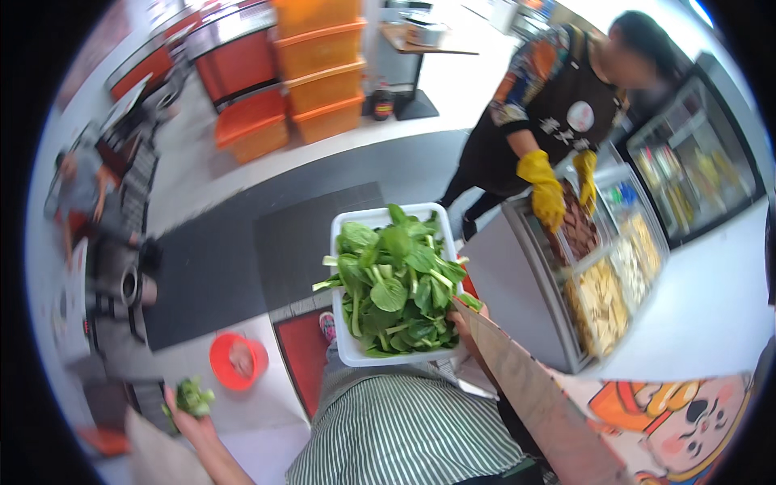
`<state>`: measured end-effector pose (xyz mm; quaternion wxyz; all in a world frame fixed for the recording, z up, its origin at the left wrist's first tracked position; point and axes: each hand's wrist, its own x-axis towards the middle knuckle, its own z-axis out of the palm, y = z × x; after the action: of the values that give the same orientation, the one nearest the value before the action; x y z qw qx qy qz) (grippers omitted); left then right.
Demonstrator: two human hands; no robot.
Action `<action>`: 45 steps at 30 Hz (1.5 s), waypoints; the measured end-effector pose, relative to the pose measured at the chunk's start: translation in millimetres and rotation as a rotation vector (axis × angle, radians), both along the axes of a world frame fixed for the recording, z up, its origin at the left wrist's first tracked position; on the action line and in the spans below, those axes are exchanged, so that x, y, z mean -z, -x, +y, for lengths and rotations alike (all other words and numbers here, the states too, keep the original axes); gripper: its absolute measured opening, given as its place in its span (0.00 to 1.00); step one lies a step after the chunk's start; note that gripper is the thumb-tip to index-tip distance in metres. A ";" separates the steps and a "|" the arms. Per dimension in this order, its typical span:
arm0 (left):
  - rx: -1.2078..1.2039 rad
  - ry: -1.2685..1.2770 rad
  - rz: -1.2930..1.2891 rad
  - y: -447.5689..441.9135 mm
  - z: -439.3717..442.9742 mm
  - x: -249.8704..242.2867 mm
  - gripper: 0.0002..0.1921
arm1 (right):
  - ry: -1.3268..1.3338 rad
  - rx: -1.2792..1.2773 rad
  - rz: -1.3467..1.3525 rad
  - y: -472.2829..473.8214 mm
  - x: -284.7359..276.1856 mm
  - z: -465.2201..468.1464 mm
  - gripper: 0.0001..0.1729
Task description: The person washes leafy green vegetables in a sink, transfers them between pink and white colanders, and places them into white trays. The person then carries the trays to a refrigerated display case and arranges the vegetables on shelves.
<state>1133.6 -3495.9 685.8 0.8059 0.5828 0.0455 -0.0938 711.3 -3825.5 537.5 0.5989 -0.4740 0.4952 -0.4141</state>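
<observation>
A white plastic tray (397,359) heaped with leafy greens (394,285) is in front of my body, above a green-and-white striped apron. My right hand (465,321) grips the tray at its right rim, partly covered by leaves and by a tan cloth sleeve or flap. Off to the lower left, my left hand (193,421) holds a bunch of green vegetable (193,397); its exact kind is hard to tell. Several pale stems stick out over the tray's left and right edges.
A red bucket (239,362) with pinkish contents stands on the floor at left. On the right, a person in yellow gloves (542,191) leans over a chilled counter (533,273) with food pans. Stacked orange bins (324,79) stand ahead; another person (91,182) sits far left.
</observation>
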 end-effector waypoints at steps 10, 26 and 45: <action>0.647 -0.089 -0.034 -107.7 -262.1 -46.8 0.15 | 0.024 0.237 -0.093 -92.5 -41.9 -73.3 0.10; 1.159 -0.016 -0.097 -13.1 -539.0 -131.1 0.13 | -0.059 0.328 -0.138 -125.5 -75.1 -208.2 0.08; 0.877 -0.144 -0.017 -119.2 -506.3 -130.2 0.10 | -0.064 0.236 -0.207 -163.9 -124.5 -295.3 0.05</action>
<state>1252.8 -4002.2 815.9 0.6476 0.6023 -0.2064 -0.4187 875.2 -4120.8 662.0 0.6089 -0.3480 0.4958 -0.5121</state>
